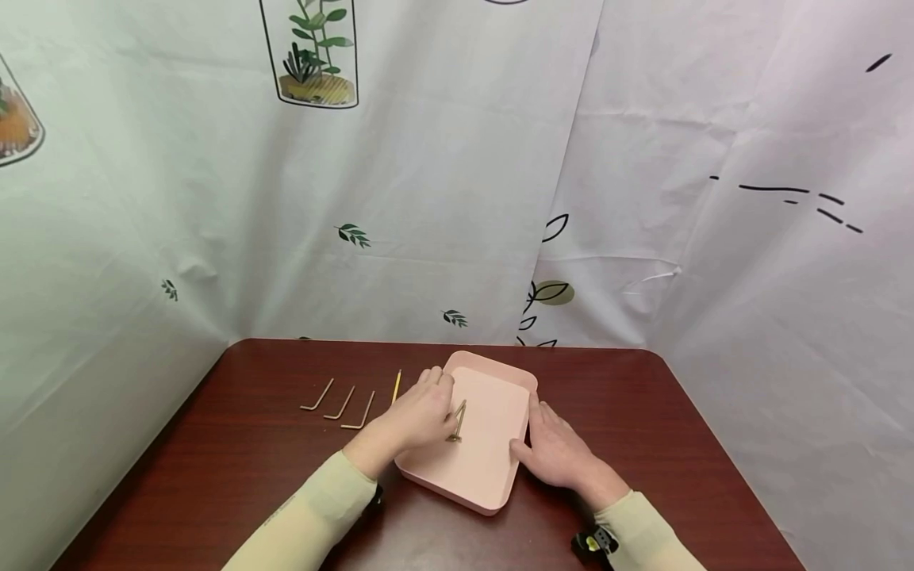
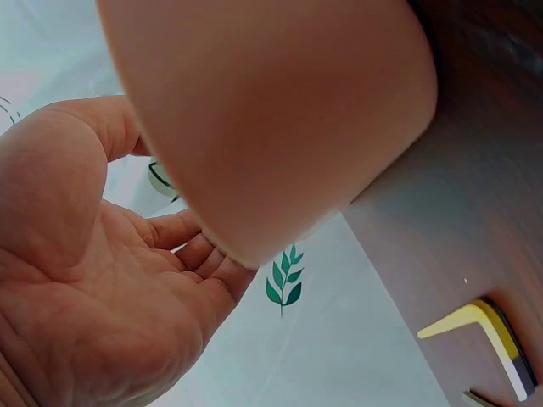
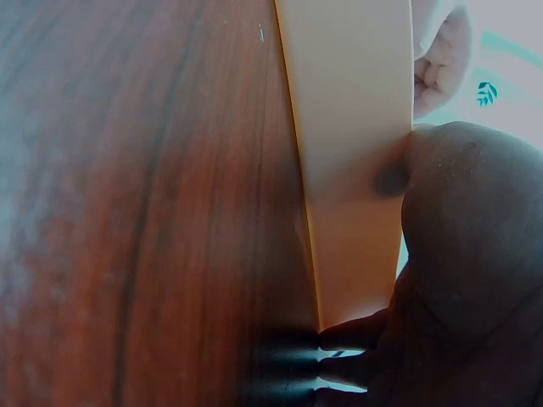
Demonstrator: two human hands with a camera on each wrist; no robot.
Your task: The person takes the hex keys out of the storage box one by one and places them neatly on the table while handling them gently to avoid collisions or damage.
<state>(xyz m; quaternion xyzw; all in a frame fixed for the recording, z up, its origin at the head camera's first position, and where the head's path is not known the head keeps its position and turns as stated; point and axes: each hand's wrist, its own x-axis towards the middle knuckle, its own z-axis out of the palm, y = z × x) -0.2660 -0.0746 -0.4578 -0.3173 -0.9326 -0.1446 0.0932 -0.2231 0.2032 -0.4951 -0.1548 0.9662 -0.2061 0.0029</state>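
A shallow pink tray (image 1: 493, 373) lies at a slant on the table. My left hand (image 1: 421, 408) reaches over its left wall, fingers bent down into it. The hex keys (image 1: 459, 420) inside the tray are beside its thumb. In the left wrist view the palm (image 2: 110, 280) shows, but the tray wall (image 2: 280, 127) hides the fingertips, so I cannot tell whether they hold a key. My right hand (image 1: 557, 448) grips the tray's right wall, thumb over the rim and fingers along the outside, as the right wrist view also shows around the wall (image 3: 348, 110).
Three brass-coloured hex keys (image 1: 362, 412) lie in a row on the dark red table (image 1: 236, 452), left of the tray. A yellow bent key (image 2: 484, 318) lies nearer the tray, partly behind the left hand in the head view. White printed cloth (image 1: 428, 174) hangs behind.
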